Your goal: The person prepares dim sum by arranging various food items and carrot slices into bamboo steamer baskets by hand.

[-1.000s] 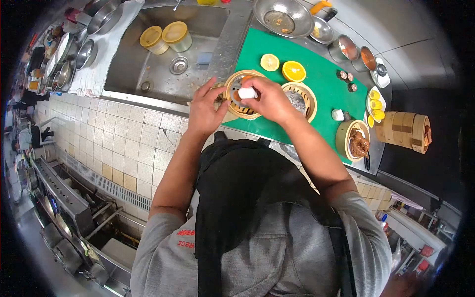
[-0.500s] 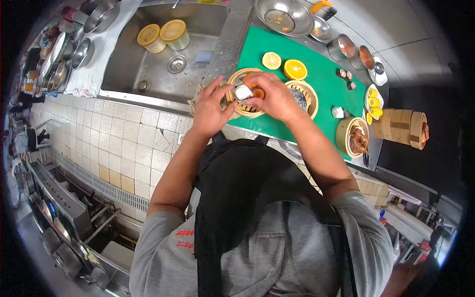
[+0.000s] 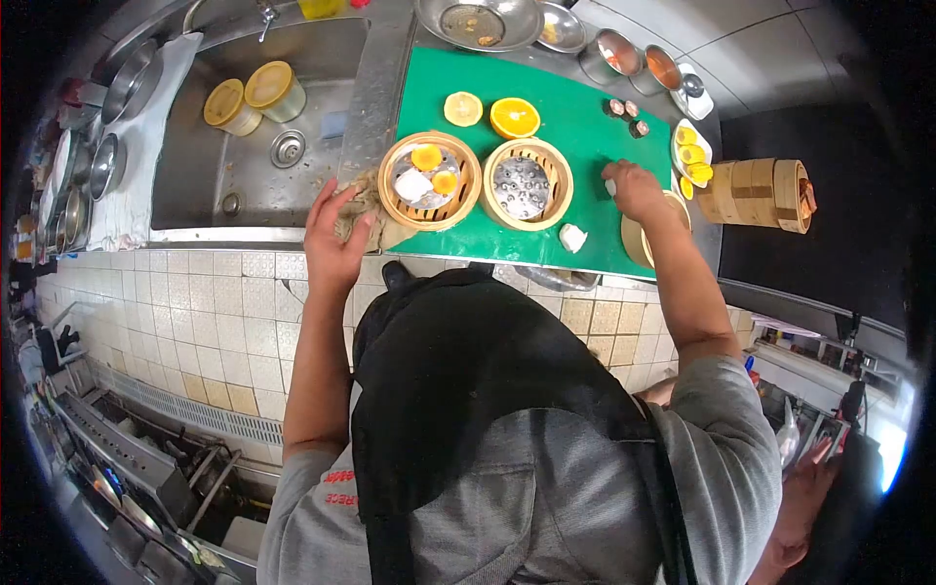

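Observation:
My right hand (image 3: 636, 190) is closed on a small white piece (image 3: 610, 186) over the green cutting board (image 3: 595, 146). My left hand (image 3: 334, 239) holds nothing; its fingers are spread beside a crumpled cloth (image 3: 363, 210) and the left bamboo steamer (image 3: 388, 207). That steamer holds a white lump (image 3: 412, 185) and two round orange slices (image 3: 426, 157). The second bamboo steamer (image 3: 557, 200) has only a perforated metal-looking liner showing. Another white piece (image 3: 573, 237) lies near the board's front edge. A round bamboo container (image 3: 636, 241) is partly covered by my right wrist.
Cut citrus halves (image 3: 515, 118) lie behind the steamers. Several small dark-rimmed rolls (image 3: 639, 128) sit farther right. A plate of yellow slices (image 3: 691, 153), stacked bamboo steamers (image 3: 756, 193) and metal pots (image 3: 612, 56) line the far side. A sink (image 3: 200, 175) with lidded tubs (image 3: 274, 91) is left.
The white lump my two hands held over the left steamer now lies in it. My right hand has moved right to another white piece, and my left hand has drawn back left.

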Demonstrator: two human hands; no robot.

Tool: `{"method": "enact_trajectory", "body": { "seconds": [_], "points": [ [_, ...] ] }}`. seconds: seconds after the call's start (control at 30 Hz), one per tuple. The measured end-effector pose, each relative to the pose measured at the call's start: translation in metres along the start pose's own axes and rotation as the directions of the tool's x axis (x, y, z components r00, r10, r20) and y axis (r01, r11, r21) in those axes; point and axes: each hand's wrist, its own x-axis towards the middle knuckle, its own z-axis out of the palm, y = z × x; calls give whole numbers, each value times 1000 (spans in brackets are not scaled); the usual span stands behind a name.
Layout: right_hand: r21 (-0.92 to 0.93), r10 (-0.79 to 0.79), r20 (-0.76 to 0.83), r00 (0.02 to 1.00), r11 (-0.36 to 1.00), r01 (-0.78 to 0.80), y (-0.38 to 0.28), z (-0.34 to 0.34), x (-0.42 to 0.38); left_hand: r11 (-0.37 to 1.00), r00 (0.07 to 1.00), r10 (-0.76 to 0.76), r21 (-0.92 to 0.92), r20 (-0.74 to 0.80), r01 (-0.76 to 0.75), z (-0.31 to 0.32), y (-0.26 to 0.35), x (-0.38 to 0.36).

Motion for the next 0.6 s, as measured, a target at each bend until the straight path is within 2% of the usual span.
{"method": "enact_trajectory", "body": {
  "seconds": [0.1, 0.17, 0.2, 0.23, 0.27, 0.3, 0.33, 0.37, 0.4, 0.43, 0.53, 0.6],
  "points": [
    [59, -61, -36, 998, 996, 63, 3, -2, 3, 998, 999, -45, -34, -30, 44, -8, -5, -12],
    [412, 6, -249, 968, 906, 101, -13, -28, 1, 997, 996, -75, -21, -40, 74, -14, -5, -18],
    [413, -7, -250, 968, 903, 113, -21, -38, 4, 996, 994, -90, -22, -62, 89, -15, -4, -21],
    [784, 69, -97, 993, 619, 33, -30, -48, 8, 995, 991, -103, -25, -83, 102, -17, -4, -24],
    [974, 68, 80, 995, 206, -92, -39, -60, 10, 994, 990, -105, -22, -91, 103, -19, -5, -25],
    [997, 43, 75, 996, 8, -75, -56, -74, 5, 995, 990, -98, -20, -100, 96, -20, -7, -26],
    [997, 39, 71, 997, 12, -72, -67, -81, 5, 996, 990, -91, -19, -108, 89, -21, -8, -27],
    [954, -104, 39, 994, -291, -68, -77, -86, 5, 996, 989, -92, -19, -116, 91, -21, -8, -27],
    [819, -231, -33, 972, -564, -106, -87, -89, 7, 997, 989, -81, -12, -125, 81, -23, -7, -27],
    [781, -269, -85, 959, -616, -104, -95, -87, 11, 997, 988, -71, -4, -134, 72, -25, -6, -28],
    [746, -332, -141, 933, -655, -120, -122, -94, 13, 992, 978, -118, -54, -172, 110, -28, 3, -31],
    [787, -339, -143, 930, -609, -101, -140, -101, 14, 992, 975, -125, -50, -182, 118, -28, -3, -35]
  ]
}}
